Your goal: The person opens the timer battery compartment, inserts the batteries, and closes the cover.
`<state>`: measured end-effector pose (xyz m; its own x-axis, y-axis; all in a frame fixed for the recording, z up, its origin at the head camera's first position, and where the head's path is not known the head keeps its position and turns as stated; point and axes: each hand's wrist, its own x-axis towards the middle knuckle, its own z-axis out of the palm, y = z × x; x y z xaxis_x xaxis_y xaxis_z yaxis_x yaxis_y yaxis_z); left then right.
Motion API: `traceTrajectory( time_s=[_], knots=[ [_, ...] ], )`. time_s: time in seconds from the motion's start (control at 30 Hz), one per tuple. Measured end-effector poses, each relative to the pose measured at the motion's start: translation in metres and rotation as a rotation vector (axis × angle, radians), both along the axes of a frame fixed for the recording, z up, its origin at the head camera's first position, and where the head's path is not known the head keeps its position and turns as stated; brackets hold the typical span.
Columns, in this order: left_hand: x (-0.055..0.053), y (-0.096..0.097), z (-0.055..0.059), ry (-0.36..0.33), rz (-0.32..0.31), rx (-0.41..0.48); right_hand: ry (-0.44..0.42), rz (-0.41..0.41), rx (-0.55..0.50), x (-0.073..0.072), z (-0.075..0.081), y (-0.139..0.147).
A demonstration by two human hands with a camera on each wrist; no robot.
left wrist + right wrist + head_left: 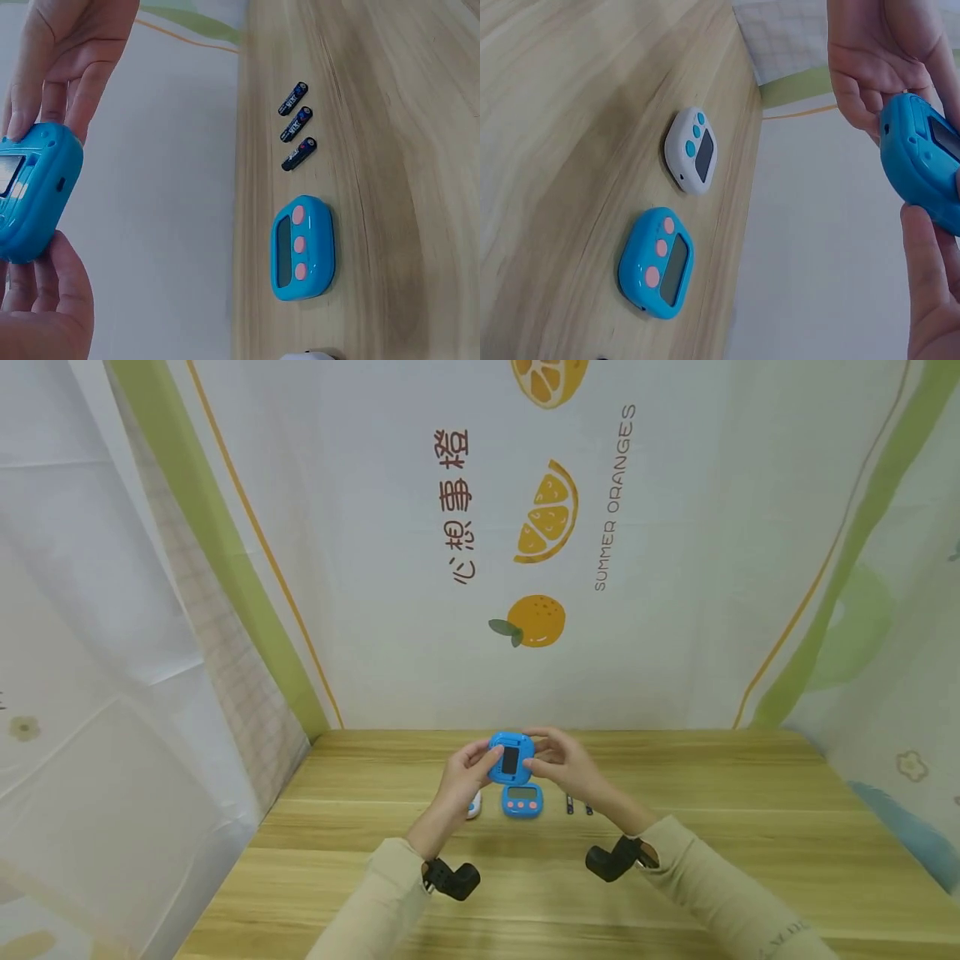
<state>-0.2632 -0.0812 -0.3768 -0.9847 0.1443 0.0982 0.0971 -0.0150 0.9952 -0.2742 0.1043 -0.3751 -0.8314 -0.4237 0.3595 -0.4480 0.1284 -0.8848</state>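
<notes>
Both hands hold a blue digital timer (pixel 517 775) above the table, its back with a dark rectangular panel turned toward the head camera. My left hand (pixel 459 778) grips one side, thumb laid on the back. On the other side, my right hand (pixel 568 768) pinches the timer between thumb and fingers. Beneath it on the table lies a second blue timer (pixel 522 801), screen up, with three pink buttons. A white timer (pixel 691 150) with blue buttons rests beside that one, partly hidden by the left hand in the head view. Three dark batteries (pixel 295 122) lie in a row.
The wooden table (pixel 360 860) reaches back to a white curtain (pixel 375 610) printed with oranges. Light cloth (pixel 97 652) also hangs at the left and right sides. A black wrist camera (pixel 453 881) is strapped to each forearm.
</notes>
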Motion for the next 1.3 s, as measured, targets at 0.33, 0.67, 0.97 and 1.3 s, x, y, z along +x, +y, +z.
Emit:
traceTrajectory(
  time_s=[0.33, 0.67, 0.97, 1.3],
  knots=[
    [0.002, 0.001, -0.007, 0.005, -0.045, 0.054, -0.046, -0.052, -0.042, 0.001, -0.003, 0.003],
    [0.005, 0.002, -0.008, -0.018, -0.040, 0.069, -0.041, -0.136, -0.037, 0.004, -0.010, -0.001],
    [0.005, -0.001, -0.006, -0.016, -0.040, 0.085, 0.029, -0.117, 0.041, 0.019, 0.014, -0.007],
    [0.004, 0.000, -0.007, -0.003, -0.005, 0.063, 0.020, -0.077, 0.035, 0.007, 0.007, -0.005]
  ],
)
